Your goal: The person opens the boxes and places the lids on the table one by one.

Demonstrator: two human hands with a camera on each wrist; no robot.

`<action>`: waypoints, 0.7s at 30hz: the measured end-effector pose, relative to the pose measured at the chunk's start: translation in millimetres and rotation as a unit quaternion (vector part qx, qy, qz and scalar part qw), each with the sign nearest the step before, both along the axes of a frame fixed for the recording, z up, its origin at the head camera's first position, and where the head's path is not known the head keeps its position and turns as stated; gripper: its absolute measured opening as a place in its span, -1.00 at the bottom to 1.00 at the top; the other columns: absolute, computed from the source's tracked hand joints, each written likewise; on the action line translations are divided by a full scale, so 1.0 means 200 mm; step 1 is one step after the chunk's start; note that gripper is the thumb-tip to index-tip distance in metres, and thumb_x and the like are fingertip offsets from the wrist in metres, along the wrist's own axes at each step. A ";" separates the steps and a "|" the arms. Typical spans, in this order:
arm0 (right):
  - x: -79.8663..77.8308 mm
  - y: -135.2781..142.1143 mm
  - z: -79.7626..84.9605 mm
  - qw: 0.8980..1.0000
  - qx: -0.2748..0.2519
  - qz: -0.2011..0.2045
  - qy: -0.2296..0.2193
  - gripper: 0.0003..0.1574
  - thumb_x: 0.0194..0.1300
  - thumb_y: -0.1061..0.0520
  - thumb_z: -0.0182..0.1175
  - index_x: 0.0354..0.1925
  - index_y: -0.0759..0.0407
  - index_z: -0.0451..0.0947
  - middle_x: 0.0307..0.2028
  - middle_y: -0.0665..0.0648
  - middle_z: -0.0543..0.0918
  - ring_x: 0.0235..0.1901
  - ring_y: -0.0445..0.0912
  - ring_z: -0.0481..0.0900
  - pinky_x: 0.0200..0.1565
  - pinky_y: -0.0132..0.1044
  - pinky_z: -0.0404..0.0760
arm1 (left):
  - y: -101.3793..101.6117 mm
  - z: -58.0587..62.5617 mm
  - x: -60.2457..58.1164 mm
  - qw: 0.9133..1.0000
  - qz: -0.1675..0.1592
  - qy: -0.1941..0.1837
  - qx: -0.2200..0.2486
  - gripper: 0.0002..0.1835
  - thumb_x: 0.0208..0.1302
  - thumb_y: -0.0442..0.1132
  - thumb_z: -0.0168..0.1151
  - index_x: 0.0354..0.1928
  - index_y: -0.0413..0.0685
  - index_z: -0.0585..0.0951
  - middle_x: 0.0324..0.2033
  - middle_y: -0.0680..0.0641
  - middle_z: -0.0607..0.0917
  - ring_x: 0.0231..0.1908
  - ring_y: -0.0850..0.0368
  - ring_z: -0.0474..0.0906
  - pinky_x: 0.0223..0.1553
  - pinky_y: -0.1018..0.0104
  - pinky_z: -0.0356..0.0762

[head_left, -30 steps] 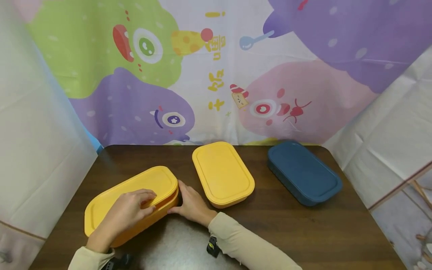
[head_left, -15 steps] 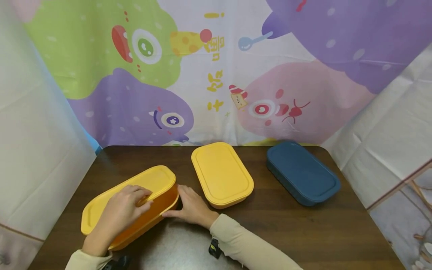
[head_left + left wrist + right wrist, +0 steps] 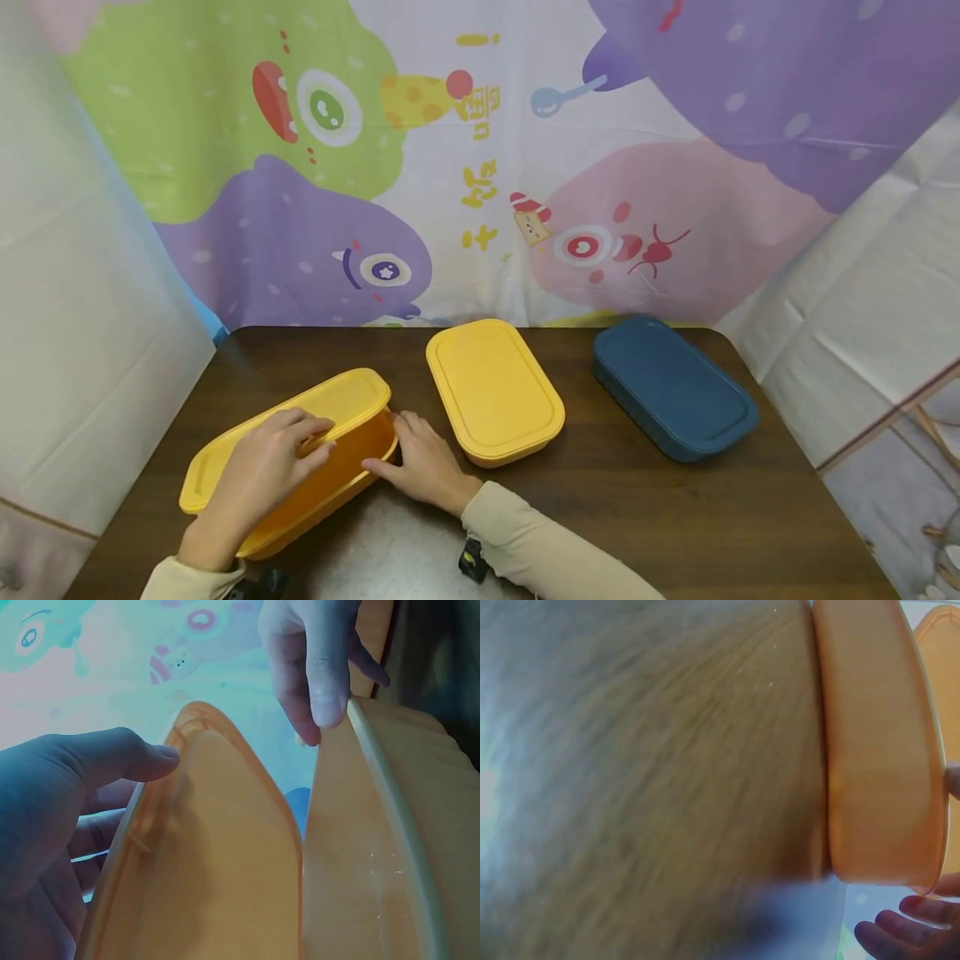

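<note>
A long yellow lidded box (image 3: 318, 518) sits at the left of the table. My left hand (image 3: 258, 471) holds its lid (image 3: 356, 392) by the near long edge. In the left wrist view, the thumb (image 3: 142, 756) lies against the lid's underside and the other fingers are behind it. The lid is tilted up along the near side, so the orange inside shows. My right hand (image 3: 429, 467) grips the box's rim at its right end, thumb on the near side. In the right wrist view, the box's outer wall (image 3: 881, 750) stands on the wood. Nothing is visible inside the box; much of it is hidden.
A second yellow box (image 3: 495, 387), lid on, lies just right of my right hand. Farther right is a dark blue lidded box (image 3: 675, 385). The dark wooden table (image 3: 637, 517) ends at a cartoon-printed curtain (image 3: 480, 275), with white sheets on both sides.
My left hand has raised the lid's near edge and moved it slightly left, widening the gap over the box. My right hand stays at the right end. The other boxes have not moved.
</note>
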State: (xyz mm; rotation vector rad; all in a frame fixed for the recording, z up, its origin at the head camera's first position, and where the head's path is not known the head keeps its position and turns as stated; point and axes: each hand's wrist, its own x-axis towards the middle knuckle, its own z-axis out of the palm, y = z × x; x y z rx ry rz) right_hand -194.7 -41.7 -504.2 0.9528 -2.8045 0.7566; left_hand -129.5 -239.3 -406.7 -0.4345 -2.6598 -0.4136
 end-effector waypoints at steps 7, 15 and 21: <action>0.01 -0.01 0.03 1.000 -0.002 -0.021 -0.018 -0.06 0.29 -0.39 0.11 0.36 0.21 0.30 0.24 0.19 0.45 0.13 -0.01 0.51 0.06 -0.16 0.61 | -0.01 0.02 -0.01 0.999 -0.007 0.048 0.005 -0.78 -0.07 -0.28 0.53 -0.30 -0.08 0.75 -0.38 0.02 0.71 -0.49 0.24 0.46 -0.48 0.31 0.48; 0.01 -0.01 0.04 0.999 -0.007 -0.036 -0.013 -0.10 0.30 -0.34 0.14 0.34 0.22 0.32 0.21 0.19 0.47 0.10 0.00 0.52 0.05 -0.19 0.60 | -0.04 0.04 -0.02 0.997 0.002 0.077 0.017 -0.75 -0.10 -0.30 0.54 -0.29 -0.11 0.75 -0.39 -0.02 0.73 -0.48 0.15 0.49 -0.50 0.27 0.49; 0.02 -0.01 0.05 0.999 -0.006 -0.047 0.017 -0.21 0.30 -0.27 0.18 0.29 0.21 0.39 0.14 0.19 0.50 0.05 0.00 0.54 0.00 -0.20 0.61 | -0.10 0.05 -0.03 0.995 0.035 0.072 0.054 -0.76 -0.07 -0.32 0.52 -0.28 -0.10 0.75 -0.41 -0.03 0.72 -0.48 0.12 0.50 -0.48 0.27 0.47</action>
